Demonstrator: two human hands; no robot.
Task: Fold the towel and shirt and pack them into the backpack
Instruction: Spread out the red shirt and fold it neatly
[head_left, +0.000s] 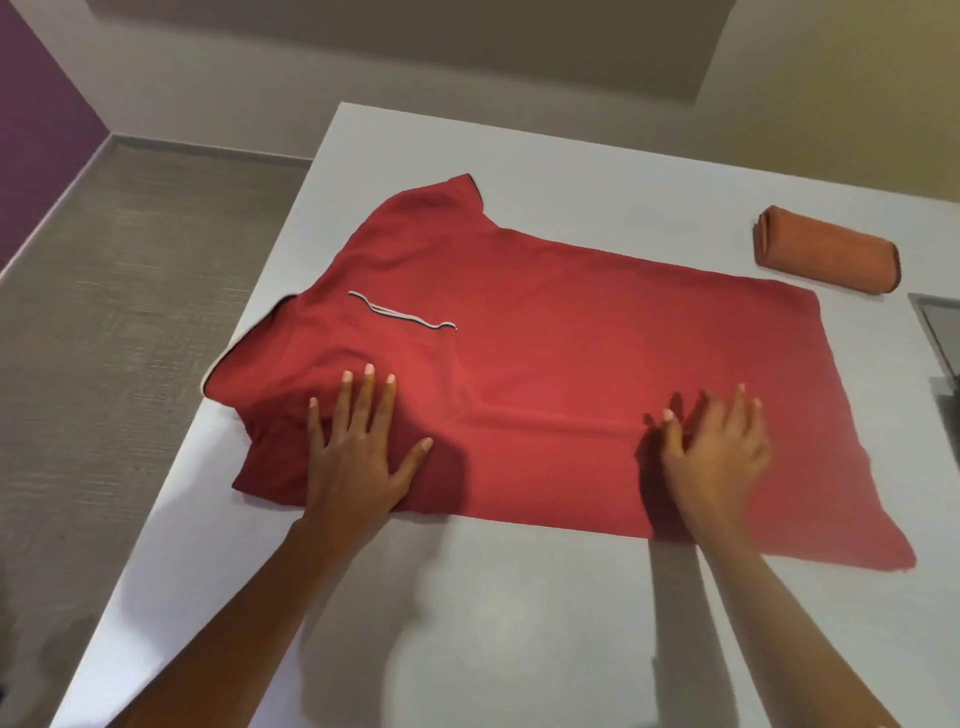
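- On the white desk (519, 597), the red shirt (571, 338) lies spread sideways, collar end to the left and hem to the right. A fold ridge runs along its near part.
- The left grip (358, 452) is open, fingers straight and splayed, pressing flat on the bunched sleeve area by the near left corner.
- The right grip (717, 457) rests on the shirt's near part toward the hem. It is blurred, but its fingers look loose and laid on the cloth, pinching nothing.
- The orange towel (826, 252) sits folded into a compact bundle at the far right of the desk, apart from the shirt. The backpack is not in view.
- Judging by its drape, the shirt is light, soft and limp. It would likely sag and crease if lifted from one point, and it may slide on the smooth desk.
- The best hold, I judge, is a pinch at both hem corners, carried over toward the collar, then a flat palm to set the fold.
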